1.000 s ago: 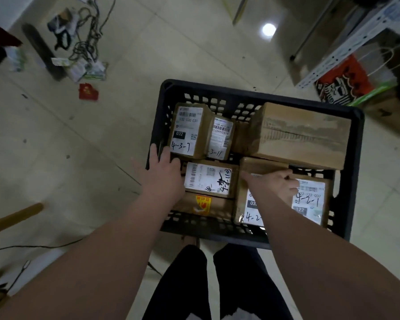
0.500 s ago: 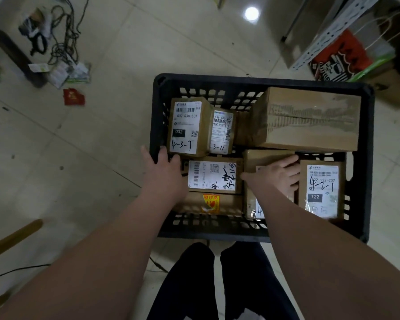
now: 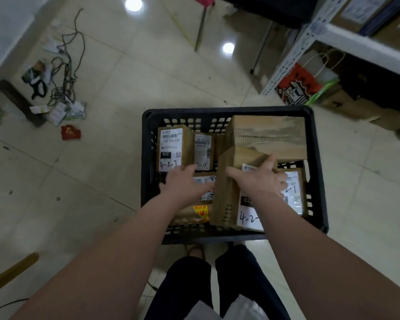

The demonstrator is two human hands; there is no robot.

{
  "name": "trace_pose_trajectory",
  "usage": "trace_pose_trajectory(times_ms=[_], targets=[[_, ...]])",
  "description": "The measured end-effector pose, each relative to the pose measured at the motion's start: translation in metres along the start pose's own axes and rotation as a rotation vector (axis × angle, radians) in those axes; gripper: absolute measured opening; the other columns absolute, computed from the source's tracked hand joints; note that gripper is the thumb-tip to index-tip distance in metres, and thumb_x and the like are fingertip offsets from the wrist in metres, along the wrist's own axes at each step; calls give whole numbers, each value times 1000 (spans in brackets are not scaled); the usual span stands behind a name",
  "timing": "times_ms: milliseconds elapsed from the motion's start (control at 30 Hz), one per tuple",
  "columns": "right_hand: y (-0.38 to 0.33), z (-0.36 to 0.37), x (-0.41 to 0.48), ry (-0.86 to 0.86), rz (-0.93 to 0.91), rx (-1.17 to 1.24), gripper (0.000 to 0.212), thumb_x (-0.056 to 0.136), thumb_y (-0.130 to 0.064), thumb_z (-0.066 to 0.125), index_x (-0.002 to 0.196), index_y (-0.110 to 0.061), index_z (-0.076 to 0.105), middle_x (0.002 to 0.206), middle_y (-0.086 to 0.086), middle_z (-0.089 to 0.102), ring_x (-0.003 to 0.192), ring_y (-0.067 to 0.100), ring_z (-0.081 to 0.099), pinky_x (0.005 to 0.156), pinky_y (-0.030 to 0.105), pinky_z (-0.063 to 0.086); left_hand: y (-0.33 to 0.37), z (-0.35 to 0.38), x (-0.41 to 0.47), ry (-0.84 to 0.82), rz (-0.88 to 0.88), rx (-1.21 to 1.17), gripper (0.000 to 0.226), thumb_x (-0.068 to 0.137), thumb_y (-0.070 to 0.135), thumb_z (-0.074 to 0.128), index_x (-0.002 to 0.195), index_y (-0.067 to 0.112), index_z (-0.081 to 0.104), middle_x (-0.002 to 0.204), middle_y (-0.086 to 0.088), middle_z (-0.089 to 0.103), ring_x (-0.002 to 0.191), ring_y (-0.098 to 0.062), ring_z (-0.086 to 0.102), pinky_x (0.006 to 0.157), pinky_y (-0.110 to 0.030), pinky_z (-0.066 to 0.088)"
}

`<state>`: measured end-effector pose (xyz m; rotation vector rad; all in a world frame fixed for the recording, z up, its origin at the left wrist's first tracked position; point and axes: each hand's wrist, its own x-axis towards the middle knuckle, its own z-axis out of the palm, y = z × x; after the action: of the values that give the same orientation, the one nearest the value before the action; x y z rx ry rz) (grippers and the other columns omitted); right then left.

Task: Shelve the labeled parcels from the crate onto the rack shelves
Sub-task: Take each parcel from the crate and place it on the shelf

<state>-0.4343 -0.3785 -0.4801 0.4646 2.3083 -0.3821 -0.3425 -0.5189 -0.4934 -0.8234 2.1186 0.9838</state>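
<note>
A black plastic crate on the floor holds several brown labeled parcels. My right hand grips the parcel marked 4-2 from above, and it stands raised and tilted over the others. My left hand reaches into the crate with fingers stretched, over the parcel with the handwritten label and just below the parcel marked 4-3-7. A large unlabeled box lies at the back right. The white rack stands at upper right.
Cables and paper scraps litter the floor at the left. An orange-and-black bag and cardboard boxes sit under the rack. A chair leg stands beyond the crate. My legs are right before the crate.
My right hand has lifted and tilted the 4-2 parcel out of its place. My left hand has moved from the crate's left wall inward over the parcels. The view tilted up toward the rack.
</note>
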Motion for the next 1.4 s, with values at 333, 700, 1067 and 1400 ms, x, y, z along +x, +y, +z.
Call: trace_pose_trajectory(times_ms=[333,700,1067,1400], targets=[[7,-87,-57,-274,-130,697,130,39,-73,80,149,-30,25,133,11,54,110,34,61,84,52,56,61,-15,-80,-204,59,-841,106,58,52,79,144,51,17,138,-4,53,117,-30,57,98,-52,46],[55,-144,-106,-717,-396,997,67,77,-55,65,135,-25,53,114,8,73,102,26,71,66,33,58,105,-42,-144,-231,240,-1174,58,72,34,59,127,17,56,108,-8,72,96,-22,69,84,-38,49],[126,-205,-115,-465,-450,1307,66,79,-47,66,135,-16,52,116,13,72,103,31,70,77,38,59,184,-20,-173,-442,325,-791,68,65,42,75,128,43,48,114,3,71,113,-24,61,94,-53,47],[237,-345,-95,-315,-546,1177,82,61,-73,67,133,-36,54,121,-5,70,113,22,65,91,42,50,360,48,-228,-295,439,-792,71,52,45,73,120,29,60,96,3,75,102,-23,64,88,-44,46]])
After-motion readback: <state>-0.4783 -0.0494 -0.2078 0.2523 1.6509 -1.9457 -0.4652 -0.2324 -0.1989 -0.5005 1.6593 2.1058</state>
